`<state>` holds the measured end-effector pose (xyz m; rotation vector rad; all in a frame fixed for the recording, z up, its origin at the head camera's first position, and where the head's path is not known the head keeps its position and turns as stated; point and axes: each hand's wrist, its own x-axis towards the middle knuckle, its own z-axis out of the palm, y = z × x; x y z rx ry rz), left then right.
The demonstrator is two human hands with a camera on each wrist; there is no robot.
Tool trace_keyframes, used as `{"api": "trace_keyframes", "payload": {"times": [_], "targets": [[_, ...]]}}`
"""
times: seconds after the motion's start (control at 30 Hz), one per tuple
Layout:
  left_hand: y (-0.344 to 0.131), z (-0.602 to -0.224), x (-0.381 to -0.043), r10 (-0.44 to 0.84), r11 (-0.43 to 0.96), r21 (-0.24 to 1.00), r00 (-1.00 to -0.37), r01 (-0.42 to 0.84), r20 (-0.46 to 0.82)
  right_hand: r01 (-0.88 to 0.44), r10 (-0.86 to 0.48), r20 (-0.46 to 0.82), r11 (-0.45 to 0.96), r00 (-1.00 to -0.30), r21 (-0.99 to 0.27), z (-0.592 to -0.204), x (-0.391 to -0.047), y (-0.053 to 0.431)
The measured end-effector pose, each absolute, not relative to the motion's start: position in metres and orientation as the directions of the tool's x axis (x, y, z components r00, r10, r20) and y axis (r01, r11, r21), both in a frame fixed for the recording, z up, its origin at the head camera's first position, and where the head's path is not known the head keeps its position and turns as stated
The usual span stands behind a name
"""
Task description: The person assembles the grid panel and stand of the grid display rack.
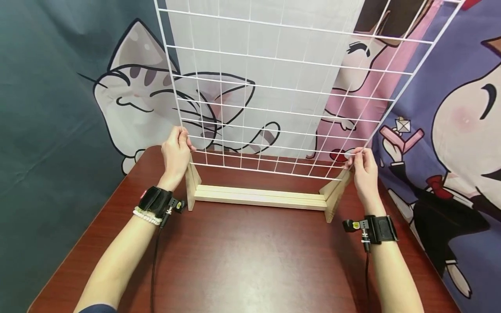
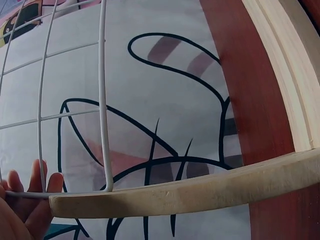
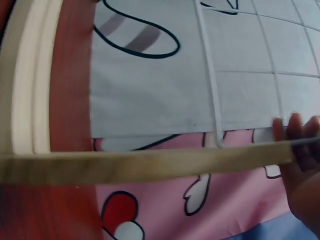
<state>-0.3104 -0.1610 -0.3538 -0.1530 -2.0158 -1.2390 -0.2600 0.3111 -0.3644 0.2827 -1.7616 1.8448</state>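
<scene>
A white wire grid panel [image 1: 250, 55] stands over a pale wooden stand [image 1: 260, 198], its bottom wire between the stand's two end pieces. My left hand [image 1: 176, 152] grips the panel's left side wire near the bottom, just above the left end piece [image 1: 192, 184]. On the other side, my right hand [image 1: 365, 167] grips the right side wire beside the top of the right end piece [image 1: 334, 198]. In the left wrist view, fingertips [image 2: 56, 182] curl past the edge wire. The right wrist view shows the wooden end piece [image 3: 175, 162] with the panel's corner beside it.
The stand sits on a reddish-brown table [image 1: 242, 252]. Behind hangs a cloth backdrop [image 1: 51, 87] with cartoon cats, and more printed cloth [image 1: 462, 174] lines the right side. Both wrists wear black straps with small cameras, and cables [image 1: 154, 269] trail down toward me.
</scene>
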Motion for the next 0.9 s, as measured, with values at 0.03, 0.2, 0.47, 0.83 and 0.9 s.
{"api": "trace_keyframes", "payload": {"times": [0.03,0.2,0.47,0.83,0.9], "targets": [[-0.161,-0.354,-0.310,-0.266,0.520,0.718,-0.711,0.463,0.651,-0.541,0.268,0.526,0.019,-0.807,-0.841,-0.367,-0.261,0.310],[-0.162,-0.356,-0.312,-0.265,0.482,0.727,-0.710,0.489,0.653,-0.578,0.316,0.561,0.047,-0.765,-0.815,-0.370,-0.265,0.304],[-0.164,-0.362,-0.314,-0.251,0.408,0.743,-0.717,0.531,0.650,-0.595,0.356,0.564,0.026,-0.745,-0.803,-0.372,-0.268,0.299],[-0.162,-0.378,-0.319,-0.269,0.387,0.752,-0.715,0.533,0.645,-0.567,0.359,0.540,0.036,-0.761,-0.823,-0.379,-0.268,0.305],[-0.161,-0.379,-0.319,-0.276,0.399,0.745,-0.705,0.534,0.653,-0.581,0.368,0.554,0.047,-0.747,-0.813,-0.379,-0.268,0.304]]}}
